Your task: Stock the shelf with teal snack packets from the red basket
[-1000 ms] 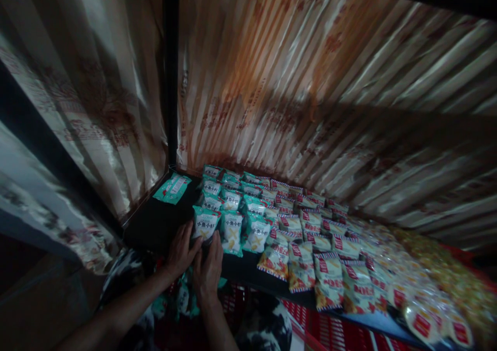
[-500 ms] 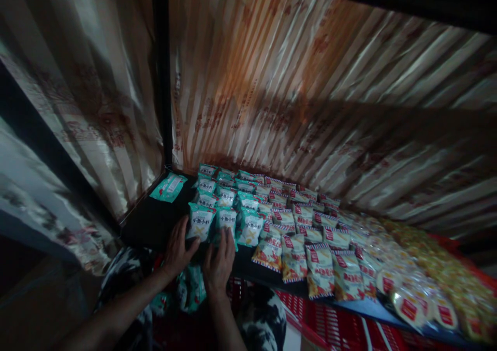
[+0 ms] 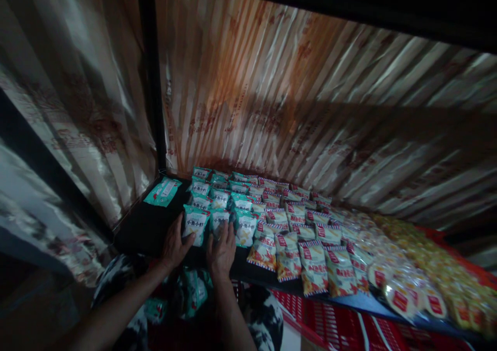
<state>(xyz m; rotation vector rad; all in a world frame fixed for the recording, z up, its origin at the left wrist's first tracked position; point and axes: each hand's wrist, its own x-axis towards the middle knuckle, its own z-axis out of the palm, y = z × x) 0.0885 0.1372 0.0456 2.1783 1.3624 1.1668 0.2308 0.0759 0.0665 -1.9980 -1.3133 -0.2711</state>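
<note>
My left hand (image 3: 177, 245) is at the left edge of the front-left teal snack packet (image 3: 196, 225), its thumb against the packet's lower corner and its fingers extended along the side. Stretched fingers of my right hand (image 3: 222, 251) lie over the lower part of the middle front teal packet (image 3: 219, 217), partly covering it. A third teal packet (image 3: 246, 228) stands just right of that hand. More teal packets stand behind in rows, labels facing me. Both hands are open, in contact with the packets.
A flat teal packet (image 3: 163, 191) lies at the left on the black shelf (image 3: 142, 225). Striped snack bags (image 3: 312, 268), round clear-wrapped items (image 3: 399, 299) and yellow packets (image 3: 427, 260) fill the right. Below are more teal packets (image 3: 196, 291) and a red basket (image 3: 310, 315). Pleated curtain (image 3: 248, 92) hangs behind.
The view has shifted a little. Both hands have moved slightly farther in against the front packets, the right one also slightly rightward. The packets' arrangement looks the same.
</note>
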